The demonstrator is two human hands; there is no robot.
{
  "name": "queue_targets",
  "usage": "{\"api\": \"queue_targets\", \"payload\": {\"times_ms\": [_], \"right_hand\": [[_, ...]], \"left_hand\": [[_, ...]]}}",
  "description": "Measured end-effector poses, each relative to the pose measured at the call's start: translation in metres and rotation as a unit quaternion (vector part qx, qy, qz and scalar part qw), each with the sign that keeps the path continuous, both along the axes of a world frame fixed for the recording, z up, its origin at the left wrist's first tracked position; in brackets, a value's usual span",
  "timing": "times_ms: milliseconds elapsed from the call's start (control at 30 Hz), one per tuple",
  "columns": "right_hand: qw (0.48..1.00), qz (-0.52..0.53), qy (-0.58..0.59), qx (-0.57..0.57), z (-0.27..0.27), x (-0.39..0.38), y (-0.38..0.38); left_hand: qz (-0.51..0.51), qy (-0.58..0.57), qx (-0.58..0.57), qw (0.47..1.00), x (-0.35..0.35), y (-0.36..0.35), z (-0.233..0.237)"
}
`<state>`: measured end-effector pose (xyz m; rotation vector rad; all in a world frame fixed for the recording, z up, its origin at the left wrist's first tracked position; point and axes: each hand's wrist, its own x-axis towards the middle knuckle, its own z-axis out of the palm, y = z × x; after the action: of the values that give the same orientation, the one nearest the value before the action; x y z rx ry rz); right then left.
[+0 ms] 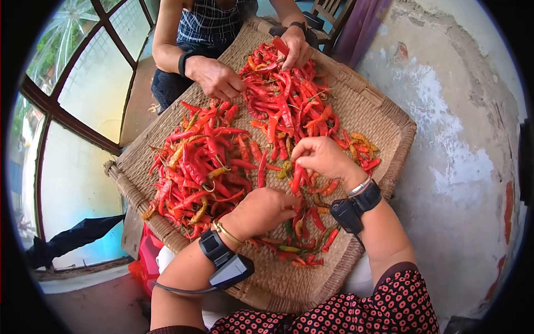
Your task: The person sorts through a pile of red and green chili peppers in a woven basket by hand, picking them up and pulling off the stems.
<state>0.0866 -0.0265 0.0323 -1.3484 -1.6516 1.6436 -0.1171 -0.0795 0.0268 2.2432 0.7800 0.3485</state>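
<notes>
My left hand (264, 211), with a bangle and a black strap at the wrist, is closed over the lower middle of a woven tray (278, 284). Its fingertips meet at the lower end of a red chili pepper (296, 179). Above and to the right, my right hand (325, 158) pinches that pepper's upper end. A large heap of red chilies (194, 167) lies left of my hands, and another heap (286, 100) lies beyond them. Smaller red, yellow and green chilies (295, 245) are scattered below my right hand.
Across the tray, a co-worker's two hands (217, 78) are at the far heap, one holding a red chili (280, 47). A paned window (83, 139) is at the left, a worn wall (445, 139) at the right. A pink bag (147, 253) sits below the tray's left edge.
</notes>
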Motion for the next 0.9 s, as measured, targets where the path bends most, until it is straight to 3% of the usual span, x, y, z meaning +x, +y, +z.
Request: {"api": "queue_targets", "payload": {"times_ms": [100, 167, 200, 267, 300, 333, 367, 400, 433, 500, 533, 600, 833, 900], "right_hand": [[0.996, -0.055, -0.011, 0.067, 0.013, 0.004, 0.005], [0.923, -0.232, 0.275, 0.137, 0.025, -0.005, 0.004], [0.923, -0.233, 0.274, 0.135, 0.023, -0.003, 0.005], [0.963, -0.176, 0.158, 0.125, 0.014, 0.006, 0.007], [0.984, -0.122, 0.085, 0.101, 0.007, 0.007, 0.006], [0.984, -0.122, 0.085, 0.100, 0.002, 0.008, 0.004], [0.993, 0.035, -0.042, 0.106, -0.001, 0.007, 0.000], [0.961, 0.191, -0.167, 0.107, -0.002, 0.005, -0.004], [0.961, 0.193, -0.167, 0.105, -0.001, 0.000, -0.007], [0.917, 0.326, -0.226, 0.036, 0.001, -0.012, -0.013], [0.917, 0.326, -0.226, 0.035, -0.003, -0.015, -0.017], [0.871, 0.341, -0.335, 0.113, -0.014, -0.019, -0.023], [0.868, 0.290, -0.391, 0.097, -0.001, -0.017, -0.017], [0.885, 0.281, -0.354, 0.110, -0.002, -0.010, -0.017]], "left_hand": [[-0.034, 0.061, -0.009, 0.997, -0.002, -0.001, -0.002], [-0.039, 0.107, 0.011, 0.993, -0.002, 0.000, 0.000], [-0.016, 0.138, 0.042, 0.989, -0.002, 0.001, 0.004], [0.007, 0.169, 0.073, 0.983, -0.005, 0.004, 0.005], [0.064, 0.179, 0.104, 0.976, -0.008, 0.006, 0.001], [0.122, 0.187, 0.134, 0.966, -0.010, 0.008, -0.001], [0.143, 0.219, 0.135, 0.956, -0.010, 0.010, -0.002], [0.145, 0.219, 0.133, 0.956, -0.011, 0.012, -0.004], [0.154, 0.224, 0.144, 0.952, -0.012, 0.013, -0.006], [0.148, 0.227, 0.145, 0.952, -0.014, 0.017, -0.014], [0.148, 0.227, 0.144, 0.952, -0.013, 0.017, -0.016], [0.137, 0.261, 0.137, 0.946, -0.009, 0.018, -0.019], [0.121, 0.226, 0.122, 0.959, -0.010, 0.022, -0.025], [0.126, 0.185, 0.124, 0.967, -0.012, 0.023, -0.016]]}}
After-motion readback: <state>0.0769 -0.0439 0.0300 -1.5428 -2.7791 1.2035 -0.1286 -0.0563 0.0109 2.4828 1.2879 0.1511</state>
